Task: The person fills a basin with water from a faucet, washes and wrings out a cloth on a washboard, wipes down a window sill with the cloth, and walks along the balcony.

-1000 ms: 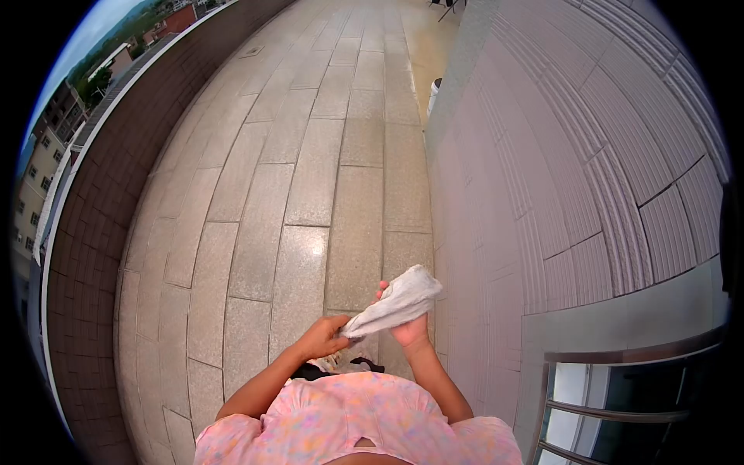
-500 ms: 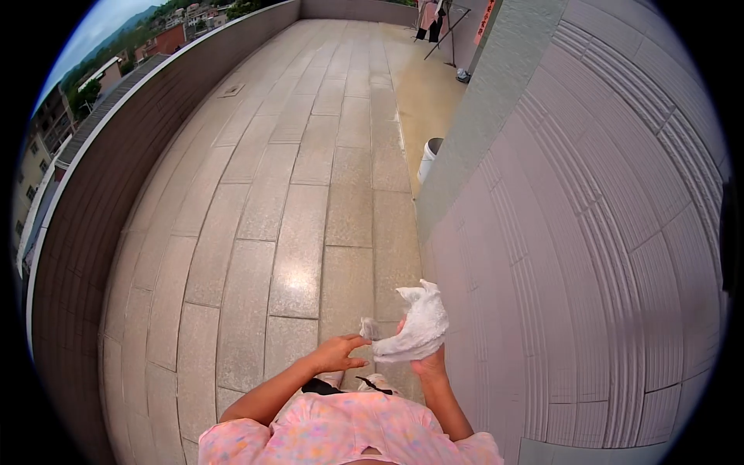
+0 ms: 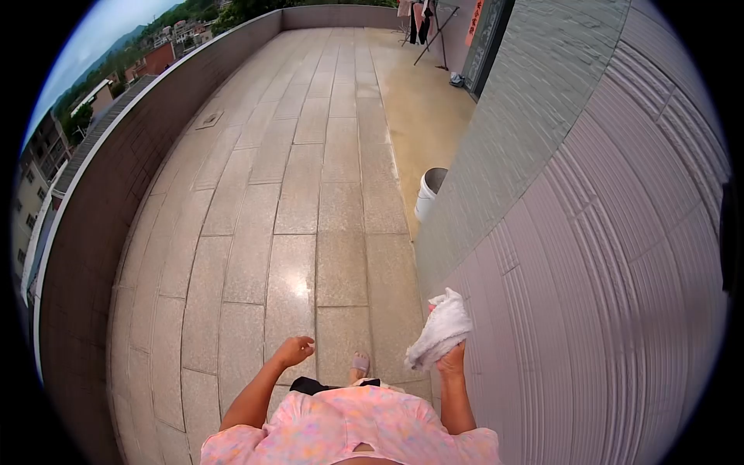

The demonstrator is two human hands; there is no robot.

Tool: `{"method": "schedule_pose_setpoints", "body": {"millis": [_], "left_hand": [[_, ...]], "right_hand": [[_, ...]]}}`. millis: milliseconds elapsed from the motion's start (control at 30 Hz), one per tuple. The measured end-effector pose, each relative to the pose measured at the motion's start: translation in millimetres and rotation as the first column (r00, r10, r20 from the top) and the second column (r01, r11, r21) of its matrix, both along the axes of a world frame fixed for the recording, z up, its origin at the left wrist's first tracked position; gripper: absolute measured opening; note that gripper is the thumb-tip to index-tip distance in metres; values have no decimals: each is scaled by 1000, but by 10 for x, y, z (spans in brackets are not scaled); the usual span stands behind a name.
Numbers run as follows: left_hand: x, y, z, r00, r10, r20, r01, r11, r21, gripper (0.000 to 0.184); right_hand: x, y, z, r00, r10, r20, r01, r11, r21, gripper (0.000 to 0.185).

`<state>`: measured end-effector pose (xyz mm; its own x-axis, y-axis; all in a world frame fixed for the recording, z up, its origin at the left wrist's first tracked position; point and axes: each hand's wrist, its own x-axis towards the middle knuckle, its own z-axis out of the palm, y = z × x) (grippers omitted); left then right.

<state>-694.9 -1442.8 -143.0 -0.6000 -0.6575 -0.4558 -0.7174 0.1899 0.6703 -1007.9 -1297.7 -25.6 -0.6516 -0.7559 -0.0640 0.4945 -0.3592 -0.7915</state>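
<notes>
A crumpled white cloth (image 3: 442, 329) hangs over my right hand (image 3: 452, 358), which is closed on it near the tiled wall. Part of the right fingers is hidden by the cloth. My left hand (image 3: 295, 351) is held out over the floor on the other side, away from the cloth. Its fingers are loosely bent and a little apart, with nothing visible in them. Below, one foot in a sandal (image 3: 360, 363) shows on the paving.
The tiled wall (image 3: 573, 310) runs close on my right, with a grey pillar (image 3: 519, 124) ahead. Beside the pillar stands a white bucket (image 3: 425, 195). A low parapet (image 3: 85, 232) borders the left. Clothes hang on a rack (image 3: 435, 35) far ahead.
My left hand has come away from the cloth and moved left. The cloth has shifted right with my right hand. The bucket and pillar appear nearer, and a sandalled foot now shows.
</notes>
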Motion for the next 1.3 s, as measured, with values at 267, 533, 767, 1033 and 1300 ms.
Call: {"method": "schedule_pose_setpoints", "body": {"millis": [267, 533, 767, 1033, 1300], "left_hand": [[1522, -316, -921, 364, 621, 694, -876, 482, 29, 20], [913, -1895, -1571, 626, 89, 775, -678, 553, 484, 18], [-1137, -5423, -1671, 890, 273, 365, -179, 946, -270, 19], [-4432, -6766, -839, 977, -135, -165, 114, 984, -135, 26], [-3876, -7551, -2179, 772, -531, 349, 520, 844, 133, 21]], "right_hand": [[-908, -1353, -525, 980, -60, -192, 78, 993, 88, 37], [-1777, -2906, -973, 957, -209, -199, 229, 970, 84, 35], [-2512, -4127, -870, 898, -330, -292, 387, 907, 165, 41], [-3335, -5371, -910, 704, -172, -689, 497, 812, 305, 38], [-4508, -6939, -904, 757, -258, -601, 480, 843, 242, 31]]}}
